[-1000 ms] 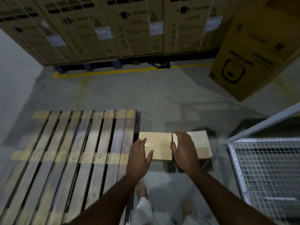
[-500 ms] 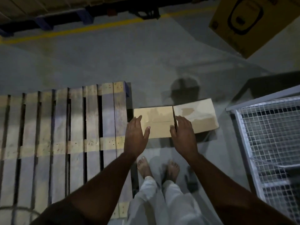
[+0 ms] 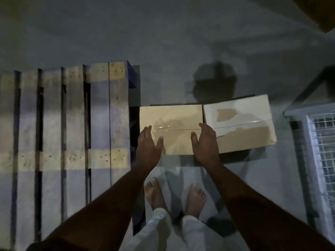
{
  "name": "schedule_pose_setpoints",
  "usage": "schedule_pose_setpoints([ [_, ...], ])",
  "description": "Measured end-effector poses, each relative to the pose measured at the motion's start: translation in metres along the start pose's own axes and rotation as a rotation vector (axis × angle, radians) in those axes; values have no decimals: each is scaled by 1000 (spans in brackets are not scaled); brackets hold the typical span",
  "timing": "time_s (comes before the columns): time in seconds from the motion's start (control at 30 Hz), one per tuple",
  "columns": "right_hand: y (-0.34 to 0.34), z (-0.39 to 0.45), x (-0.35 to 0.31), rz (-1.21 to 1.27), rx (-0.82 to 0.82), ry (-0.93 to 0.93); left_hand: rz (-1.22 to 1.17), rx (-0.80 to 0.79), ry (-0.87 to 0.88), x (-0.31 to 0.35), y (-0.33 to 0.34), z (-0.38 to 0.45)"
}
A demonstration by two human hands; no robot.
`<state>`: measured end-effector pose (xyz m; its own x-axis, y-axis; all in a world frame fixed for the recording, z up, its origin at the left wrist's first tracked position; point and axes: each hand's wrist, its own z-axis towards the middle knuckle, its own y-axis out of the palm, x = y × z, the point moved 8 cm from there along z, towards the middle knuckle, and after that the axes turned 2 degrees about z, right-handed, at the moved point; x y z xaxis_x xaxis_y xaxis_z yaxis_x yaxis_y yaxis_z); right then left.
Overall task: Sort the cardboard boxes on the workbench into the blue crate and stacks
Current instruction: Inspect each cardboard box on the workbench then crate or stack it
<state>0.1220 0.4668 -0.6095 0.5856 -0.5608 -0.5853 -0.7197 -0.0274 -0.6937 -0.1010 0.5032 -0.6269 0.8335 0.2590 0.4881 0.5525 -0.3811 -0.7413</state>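
Observation:
Two taped cardboard boxes lie side by side on the floor in front of me. The left box [image 3: 170, 122] is plain brown with clear tape along its top seam. The right box [image 3: 241, 122] has a torn, paler top. My left hand [image 3: 147, 147] reaches with straight fingers to the left box's left edge. My right hand [image 3: 206, 144] reaches with straight fingers to that box's right edge, at the gap between the two boxes. Neither hand grips anything. No blue crate is in view.
A wooden pallet [image 3: 72, 124] lies on the floor to the left, close beside the left box. A white wire-mesh cage [image 3: 319, 145] stands at the right. My bare feet [image 3: 174, 196] stand just behind the boxes. Grey concrete floor stretches beyond.
The view has tilted down and come closer to the boxes. Both hands have spread apart to the two sides of the left box; the right hand has left the right box's top.

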Motion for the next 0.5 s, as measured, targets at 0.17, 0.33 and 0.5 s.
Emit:
schedule_pose_setpoints([
  [0.17, 56, 37, 61, 13, -33, 105, -14, 6, -113, -50, 50, 31],
  [0.33, 90, 47, 99, -15, -58, 171, 9, 11, -284, -96, 75, 54],
  [0.5, 98, 48, 100, 63, -5, 195, -259, 50, -444, -133, 91, 69],
])
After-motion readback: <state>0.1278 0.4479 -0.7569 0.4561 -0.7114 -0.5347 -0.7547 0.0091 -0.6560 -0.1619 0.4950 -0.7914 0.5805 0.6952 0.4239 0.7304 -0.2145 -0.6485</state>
